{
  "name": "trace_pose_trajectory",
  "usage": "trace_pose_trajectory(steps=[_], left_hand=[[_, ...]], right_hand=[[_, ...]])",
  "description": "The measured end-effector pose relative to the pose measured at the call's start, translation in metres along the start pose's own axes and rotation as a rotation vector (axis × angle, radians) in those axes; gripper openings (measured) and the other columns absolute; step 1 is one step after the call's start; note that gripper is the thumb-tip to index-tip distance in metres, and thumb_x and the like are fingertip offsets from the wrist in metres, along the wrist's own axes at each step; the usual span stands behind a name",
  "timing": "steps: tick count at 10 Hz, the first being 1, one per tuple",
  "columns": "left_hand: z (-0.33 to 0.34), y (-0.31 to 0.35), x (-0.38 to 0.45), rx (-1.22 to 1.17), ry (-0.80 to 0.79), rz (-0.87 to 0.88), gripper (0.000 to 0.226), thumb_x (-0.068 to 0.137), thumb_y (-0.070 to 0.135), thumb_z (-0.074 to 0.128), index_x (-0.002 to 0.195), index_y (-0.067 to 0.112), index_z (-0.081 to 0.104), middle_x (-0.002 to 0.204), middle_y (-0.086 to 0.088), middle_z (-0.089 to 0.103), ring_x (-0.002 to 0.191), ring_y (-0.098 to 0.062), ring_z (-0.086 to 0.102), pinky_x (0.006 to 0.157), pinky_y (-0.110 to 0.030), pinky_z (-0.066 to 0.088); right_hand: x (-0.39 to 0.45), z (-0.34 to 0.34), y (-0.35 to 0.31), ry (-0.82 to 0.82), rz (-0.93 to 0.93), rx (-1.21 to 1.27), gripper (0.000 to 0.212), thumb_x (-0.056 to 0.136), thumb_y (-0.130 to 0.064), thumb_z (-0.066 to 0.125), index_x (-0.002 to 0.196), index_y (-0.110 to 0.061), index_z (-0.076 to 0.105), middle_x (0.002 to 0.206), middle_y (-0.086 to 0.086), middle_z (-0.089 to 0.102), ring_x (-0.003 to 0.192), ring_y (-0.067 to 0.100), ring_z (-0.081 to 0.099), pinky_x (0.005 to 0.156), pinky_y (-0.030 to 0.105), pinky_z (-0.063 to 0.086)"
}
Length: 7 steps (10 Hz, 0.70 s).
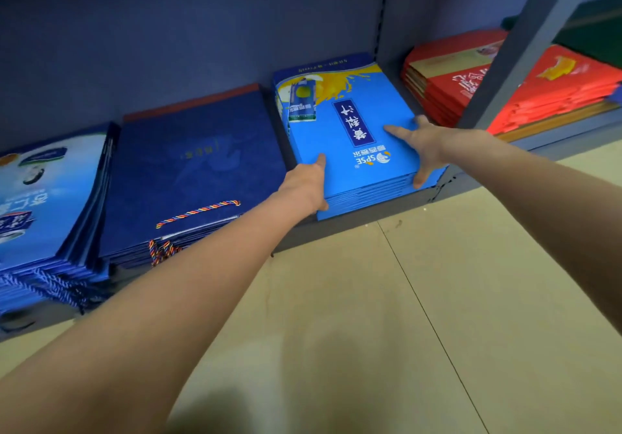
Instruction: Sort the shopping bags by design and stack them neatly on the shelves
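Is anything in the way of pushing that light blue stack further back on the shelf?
Nothing visible blocks it. Both the left hand and right hand already touch the light blue bag stack. Its far edge lies close to the shelf's back wall, with the dark blue stack beside it, so little room remains.

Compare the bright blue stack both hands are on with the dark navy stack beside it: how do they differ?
The bright blue stack carries a yellow splash, a carton picture and printed characters; the dark navy stack is nearly plain, with a faint emblem. A multicoloured rope handle lies on the navy stack; none shows on the bright blue one. The left hand and right hand touch the bright blue stack; the navy one is untouched. Both lie flat on one shelf.
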<state>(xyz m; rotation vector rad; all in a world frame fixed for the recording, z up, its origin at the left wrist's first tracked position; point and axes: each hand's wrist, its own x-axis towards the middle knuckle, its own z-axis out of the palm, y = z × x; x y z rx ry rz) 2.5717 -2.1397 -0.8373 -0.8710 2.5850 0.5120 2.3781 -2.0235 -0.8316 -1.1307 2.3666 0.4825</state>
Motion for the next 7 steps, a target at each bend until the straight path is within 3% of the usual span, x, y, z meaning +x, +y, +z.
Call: trace_pose_trajectory(steps=[3,5,6,7], left_hand=[[0.011,0.002,-0.003,0.090,-0.017,-0.017,0.093,0.090,0.009,0.059,0.149,0.012,-0.012,0.111,-0.016,0.053,0.093,-0.027,0.056,0.069,-0.028,0.043],[-0.001,-0.002,-0.020,-0.025,0.000,0.042,0.099,0.087,0.008,0.062,0.149,0.019,-0.014,0.075,-0.005,0.040,0.070,-0.020,0.048,0.055,-0.030,0.038],[-0.013,-0.013,-0.044,-0.053,0.012,0.107,0.099,0.086,0.011,0.062,0.150,0.023,-0.013,0.074,-0.007,0.045,0.070,-0.021,0.049,0.057,-0.032,0.041],[-0.020,-0.040,-0.068,-0.097,0.078,0.199,0.093,0.087,0.016,0.059,0.151,0.026,-0.007,0.102,-0.013,0.062,0.092,-0.028,0.058,0.083,-0.040,0.050]], right_hand=[[-0.005,-0.001,-0.007,-0.014,0.002,-0.066,0.127,0.070,-0.024,0.083,0.143,-0.045,-0.019,0.154,0.016,-0.009,0.123,0.039,0.044,0.093,0.045,0.046],[-0.029,-0.013,-0.018,0.035,0.033,-0.125,0.120,0.073,-0.023,0.080,0.147,-0.040,-0.014,0.154,0.015,-0.003,0.132,0.043,0.028,0.101,0.050,0.040],[-0.053,-0.019,-0.032,0.121,-0.037,-0.056,0.115,0.075,-0.018,0.079,0.149,-0.035,-0.007,0.153,0.015,0.004,0.133,0.042,0.027,0.104,0.049,0.036],[-0.081,-0.020,-0.056,0.254,-0.240,0.230,0.107,0.075,-0.016,0.079,0.150,-0.031,0.005,0.154,0.011,0.007,0.130,0.035,0.038,0.106,0.038,0.035]])
